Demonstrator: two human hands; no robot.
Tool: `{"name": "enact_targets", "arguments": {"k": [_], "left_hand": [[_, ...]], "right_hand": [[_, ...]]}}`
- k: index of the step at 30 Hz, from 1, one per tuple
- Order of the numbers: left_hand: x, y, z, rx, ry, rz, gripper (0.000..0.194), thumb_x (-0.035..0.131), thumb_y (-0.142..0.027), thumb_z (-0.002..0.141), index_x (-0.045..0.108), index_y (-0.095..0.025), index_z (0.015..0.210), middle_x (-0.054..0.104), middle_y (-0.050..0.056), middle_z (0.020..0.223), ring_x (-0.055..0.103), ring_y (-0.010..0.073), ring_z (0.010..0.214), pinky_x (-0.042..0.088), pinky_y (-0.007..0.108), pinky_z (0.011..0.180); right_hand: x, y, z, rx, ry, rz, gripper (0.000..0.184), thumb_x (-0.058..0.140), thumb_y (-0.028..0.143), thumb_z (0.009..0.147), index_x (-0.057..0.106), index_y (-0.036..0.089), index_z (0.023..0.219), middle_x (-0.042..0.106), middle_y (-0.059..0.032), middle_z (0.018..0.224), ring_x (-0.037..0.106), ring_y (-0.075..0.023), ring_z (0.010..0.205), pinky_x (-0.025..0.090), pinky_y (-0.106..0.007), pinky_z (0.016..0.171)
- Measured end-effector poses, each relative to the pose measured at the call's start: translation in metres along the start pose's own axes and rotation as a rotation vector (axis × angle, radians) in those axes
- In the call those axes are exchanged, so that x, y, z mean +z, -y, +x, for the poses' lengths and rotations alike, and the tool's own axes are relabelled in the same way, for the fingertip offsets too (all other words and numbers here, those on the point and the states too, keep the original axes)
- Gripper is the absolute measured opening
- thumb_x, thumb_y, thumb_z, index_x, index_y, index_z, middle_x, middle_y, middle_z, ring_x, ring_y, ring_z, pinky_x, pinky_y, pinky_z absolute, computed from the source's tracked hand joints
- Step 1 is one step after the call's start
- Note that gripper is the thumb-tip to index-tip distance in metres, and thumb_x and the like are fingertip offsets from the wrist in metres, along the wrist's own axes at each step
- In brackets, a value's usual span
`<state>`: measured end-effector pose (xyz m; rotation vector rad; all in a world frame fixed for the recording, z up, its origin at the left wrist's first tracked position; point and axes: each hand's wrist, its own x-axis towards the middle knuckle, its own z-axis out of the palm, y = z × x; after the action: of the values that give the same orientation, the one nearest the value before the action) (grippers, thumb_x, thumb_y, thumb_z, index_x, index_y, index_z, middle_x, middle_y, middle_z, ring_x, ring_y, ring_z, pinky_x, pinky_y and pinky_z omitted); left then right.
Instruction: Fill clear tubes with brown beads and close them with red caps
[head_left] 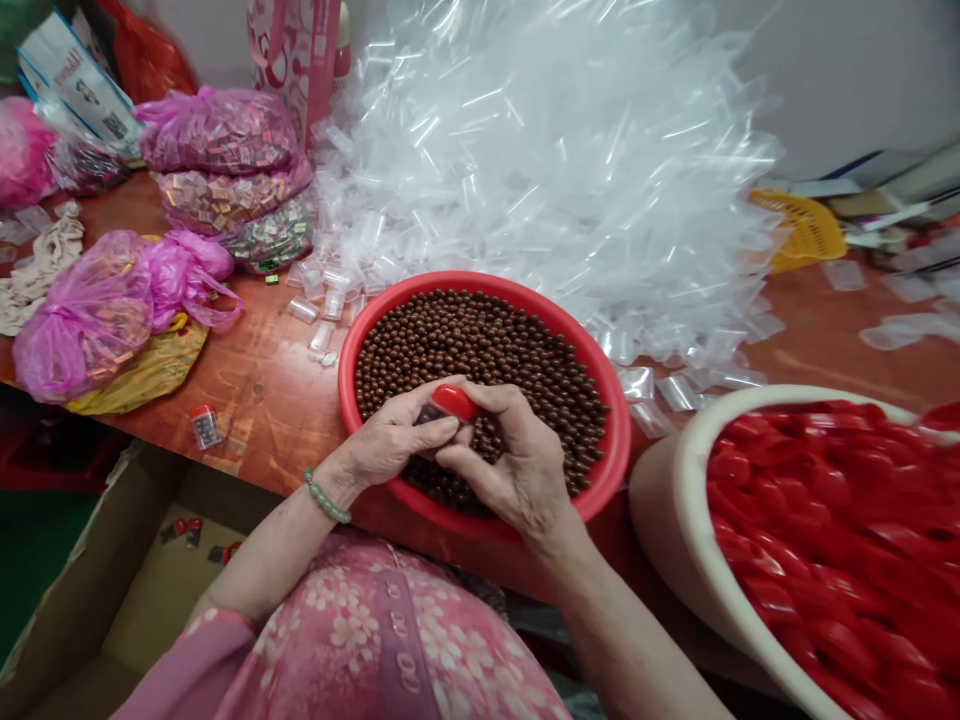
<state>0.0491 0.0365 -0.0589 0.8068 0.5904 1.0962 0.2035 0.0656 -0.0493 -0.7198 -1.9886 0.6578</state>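
My left hand (pixel 397 435) is closed around a small clear container (pixel 431 413) with dark balls inside, held over the red basin. A red cap (pixel 454 402) sits on the container's end, and my right hand (pixel 517 450) grips that cap between thumb and fingers. Below both hands, the red basin (pixel 621 430) holds a mass of small brown balls (pixel 465 340). Part of the container is hidden behind my fingers.
A heap of clear plastic containers (pixel 555 170) rises behind the basin. Red caps (pixel 825 530) fill a cream tub (pixel 686 480) at right. Pink bags (pixel 225 140) lie left. One capped container (pixel 205 426) stands near the edge, above a cardboard box (pixel 142 620) holding several more.
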Motion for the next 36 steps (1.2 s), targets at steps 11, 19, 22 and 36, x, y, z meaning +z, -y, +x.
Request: {"name": "enact_targets", "arguments": {"k": [11,19,22,36], "left_hand": [[0.006,-0.003,0.003,-0.042,-0.076,-0.101,0.067,0.081,-0.044,0.071,0.054,-0.013,0.124,0.058,0.0,0.082,0.054,0.0071,0.066,0.044,0.018,0.062],[0.006,-0.004,0.001,-0.055,-0.116,-0.141,0.079,0.085,-0.042,0.067,0.051,-0.014,0.134,0.059,0.0,0.079,0.054,0.0075,0.064,0.044,0.018,0.061],[0.008,-0.004,-0.001,-0.054,-0.141,-0.121,0.078,0.079,-0.048,0.073,0.049,-0.017,0.137,0.06,-0.001,0.078,0.055,0.0072,0.061,0.044,0.018,0.059],[0.054,-0.025,-0.037,0.096,-0.594,0.329,0.033,0.044,-0.041,0.089,0.056,-0.017,0.069,0.057,0.003,0.062,0.053,0.0124,0.053,0.046,0.023,0.05]], "right_hand": [[-0.002,0.002,0.015,-0.359,0.048,-0.5,0.04,0.053,0.033,0.092,0.045,0.01,0.124,0.058,-0.0134,0.094,0.059,-0.0288,0.08,0.054,-0.04,0.069],[0.002,-0.003,0.017,-0.414,0.011,-0.504,0.04,0.057,0.035,0.09,0.047,0.01,0.118,0.057,-0.0106,0.085,0.056,-0.0271,0.072,0.051,-0.038,0.065],[0.0,0.001,0.015,-0.358,0.069,-0.49,0.038,0.054,0.034,0.092,0.046,0.008,0.119,0.058,-0.0136,0.091,0.057,-0.0288,0.078,0.052,-0.04,0.069],[0.004,0.049,0.011,-0.519,0.135,-0.5,0.033,0.048,0.028,0.099,0.051,-0.001,0.113,0.056,-0.016,0.084,0.051,-0.0291,0.072,0.042,-0.043,0.067]]}}
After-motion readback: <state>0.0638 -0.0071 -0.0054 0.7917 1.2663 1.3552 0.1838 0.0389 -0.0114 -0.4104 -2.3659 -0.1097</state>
